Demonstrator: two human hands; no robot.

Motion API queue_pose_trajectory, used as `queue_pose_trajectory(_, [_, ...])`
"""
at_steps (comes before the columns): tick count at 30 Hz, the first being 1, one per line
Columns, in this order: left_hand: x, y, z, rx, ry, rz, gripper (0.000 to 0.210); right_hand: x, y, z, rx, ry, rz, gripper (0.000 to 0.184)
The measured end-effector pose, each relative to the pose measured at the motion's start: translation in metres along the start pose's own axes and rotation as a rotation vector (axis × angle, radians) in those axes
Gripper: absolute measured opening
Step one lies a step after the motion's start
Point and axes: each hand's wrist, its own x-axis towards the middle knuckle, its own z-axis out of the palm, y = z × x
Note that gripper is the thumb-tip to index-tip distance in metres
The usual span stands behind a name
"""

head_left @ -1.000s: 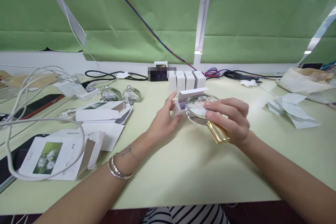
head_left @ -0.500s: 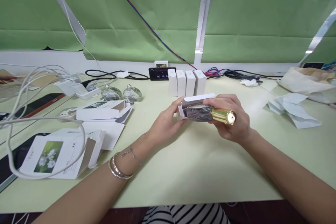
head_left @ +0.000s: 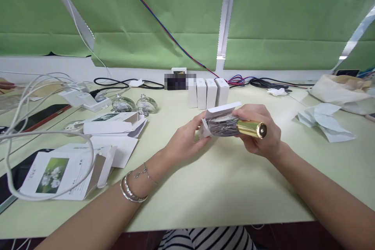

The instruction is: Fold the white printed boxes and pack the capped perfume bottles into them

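Single head-worn view, looking forward and down, from above and behind the fingers [head_left: 249, 113], fairly near, desk edge [head_left: 269, 220] nearer than them, green blind [head_left: 281, 15] beyond

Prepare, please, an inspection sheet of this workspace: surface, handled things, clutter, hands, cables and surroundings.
Surface: pale green table.
Handled things: glass bottle with gold cap at the mouth of a small white box, flap raised; how far in cannot be told.
Clutter: opened cartons and two glass flasks at left; four upright boxes behind; crumpled paper at right.
Left hand: grips the small white box.
Right hand: holds the bottle near its cap.
Cables: white cable looped over a carton; black cables bunched at the back.
Surroundings: green coverings behind the table.
Other people: nothing seen.
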Motion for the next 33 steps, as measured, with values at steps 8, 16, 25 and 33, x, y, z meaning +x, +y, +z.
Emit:
queue_pose_trajectory(8, [-0.002, -0.005, 0.005, -0.012, 0.049, -0.014, 0.084, 0.005, 0.003, -0.005, 0.018, -0.081, 0.155, 0.038])
queue_pose_trajectory(16, [0.001, -0.011, 0.007, 0.018, 0.103, 0.250, 0.049, -0.009, 0.004, 0.002, 0.137, 0.059, 0.399, 0.026])
queue_pose_trajectory(25, [0.001, -0.005, 0.002, 0.075, 0.141, 0.164, 0.042, -0.010, 0.003, 0.007, 0.268, 0.161, 0.510, 0.023])
queue_pose_trajectory(33, [0.000, -0.002, 0.001, 0.107, 0.117, 0.140, 0.047, -0.015, 0.004, 0.006, 0.407, 0.058, 0.622, 0.025])
